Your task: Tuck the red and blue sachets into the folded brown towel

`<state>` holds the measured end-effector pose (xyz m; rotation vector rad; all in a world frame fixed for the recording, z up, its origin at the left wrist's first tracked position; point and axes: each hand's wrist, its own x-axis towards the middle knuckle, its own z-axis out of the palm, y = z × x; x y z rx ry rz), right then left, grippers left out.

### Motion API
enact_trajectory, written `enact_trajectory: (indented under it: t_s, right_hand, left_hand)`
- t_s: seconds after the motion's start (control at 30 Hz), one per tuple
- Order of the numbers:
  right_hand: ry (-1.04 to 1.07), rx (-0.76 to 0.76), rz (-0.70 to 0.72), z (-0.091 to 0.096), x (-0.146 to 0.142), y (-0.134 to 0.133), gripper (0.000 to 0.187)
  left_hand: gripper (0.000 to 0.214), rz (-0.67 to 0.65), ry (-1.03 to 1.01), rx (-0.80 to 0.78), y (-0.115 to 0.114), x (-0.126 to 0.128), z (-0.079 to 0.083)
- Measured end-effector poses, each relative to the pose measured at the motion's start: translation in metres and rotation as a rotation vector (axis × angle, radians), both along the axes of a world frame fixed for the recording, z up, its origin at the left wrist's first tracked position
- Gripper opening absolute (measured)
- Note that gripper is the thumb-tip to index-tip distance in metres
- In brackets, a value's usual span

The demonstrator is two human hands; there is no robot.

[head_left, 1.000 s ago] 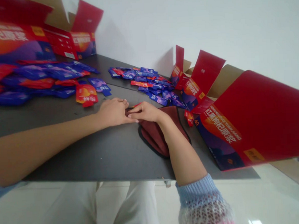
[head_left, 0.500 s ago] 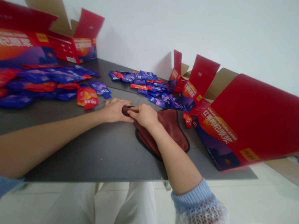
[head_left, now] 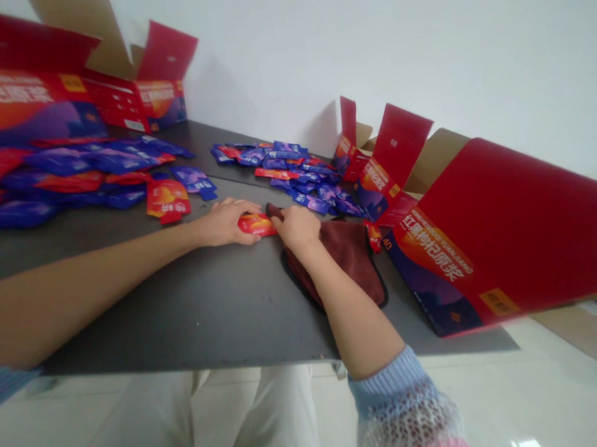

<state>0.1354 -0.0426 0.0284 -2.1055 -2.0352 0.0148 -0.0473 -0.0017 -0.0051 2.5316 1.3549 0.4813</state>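
My left hand (head_left: 226, 222) rests on the dark table (head_left: 192, 302) with its fingers closed on a small red sachet (head_left: 256, 224). My right hand (head_left: 295, 225) presses on a folded dark red cloth (head_left: 347, 254), fingers curled round the cloth's left corner, right beside the sachet. Both hands nearly meet at the sachet.
Piles of blue and red sachets lie at the far left (head_left: 70, 172) and at the back middle (head_left: 296, 173). A loose red sachet (head_left: 167, 199) lies left of my hands. Open red cartons stand at the back left (head_left: 36, 97) and at the right (head_left: 479, 241).
The red sachet has come out from under the cloth and now lies in plain view under my left fingers. My right hand has shifted slightly right on the cloth.
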Motion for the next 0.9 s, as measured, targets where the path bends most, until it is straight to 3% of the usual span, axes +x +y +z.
enact_trajectory:
  t_s: [0.33,0.6,0.9]
  right_hand:
    - [-0.010,-0.012,0.277,-0.002,0.014,0.007,0.038]
    - [0.051,-0.048,0.379,0.001,0.022,0.009,0.041]
    - [0.238,-0.156,0.512,0.002,0.023,0.012,0.037]
  left_hand:
    - [0.064,0.005,0.026,0.101,0.004,0.001,-0.002]
    - [0.051,-0.062,0.071,0.141,-0.003,0.001,0.005]
    - [0.049,-0.046,0.014,0.114,-0.001,-0.001,0.000]
